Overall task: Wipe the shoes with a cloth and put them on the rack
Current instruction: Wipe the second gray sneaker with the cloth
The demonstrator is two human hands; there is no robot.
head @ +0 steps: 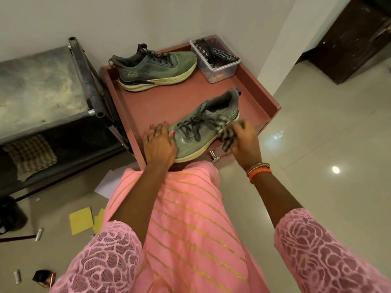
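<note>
Fingers of the right hand (245,140) curl around a striped cloth (228,135), pressing it to the side of the near green sneaker (203,132). Fingers of the left hand (158,144) lie spread and fairly straight over its toe. The sneaker rests at the front edge of the reddish surface (160,102); the second sneaker (154,67) sits behind, beside a clear plastic box (220,68).

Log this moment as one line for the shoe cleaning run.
step: wiping | right hand: holds striped cloth on near shoe | left hand: steadies toe | far shoe: on cabinet top
</note>
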